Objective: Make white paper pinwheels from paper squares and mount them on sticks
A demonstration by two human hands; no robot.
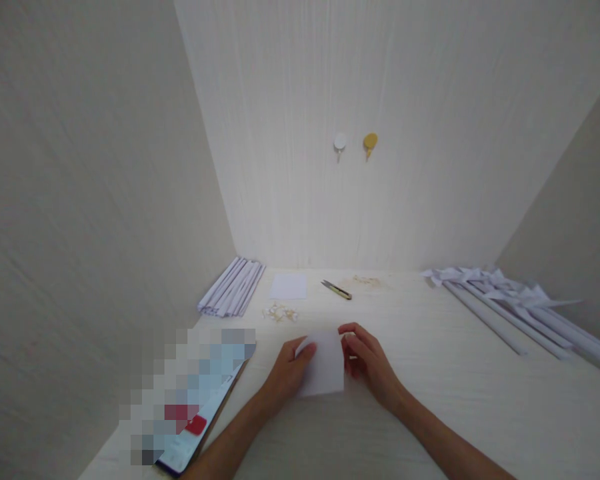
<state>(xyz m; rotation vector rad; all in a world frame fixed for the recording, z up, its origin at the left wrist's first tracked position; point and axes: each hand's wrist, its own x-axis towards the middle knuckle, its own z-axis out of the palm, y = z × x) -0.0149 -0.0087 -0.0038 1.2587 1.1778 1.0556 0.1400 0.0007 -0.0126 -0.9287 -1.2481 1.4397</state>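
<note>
We see a plain white sheet of paper (pixel 325 367) between the left hand (pixel 286 375) and the right hand (pixel 370 363). A second white paper square (pixel 289 287) lies farther back, next to a stack of white folded strips (pixel 233 288) with faint grey shading in the creases. The snips (pixel 337 289) show a dark blade end and a yellowish handle. Two hooks on the wall differ: one white (pixel 339 142), one gold (pixel 370 142). The desk (pixel 430 400) and the wall (pixel 405 100) are pale cream with fine woodgrain lines. The rolled paper sticks (pixel 505 313) at the right are white. The phone (pixel 200 427) shows a red patch.
</note>
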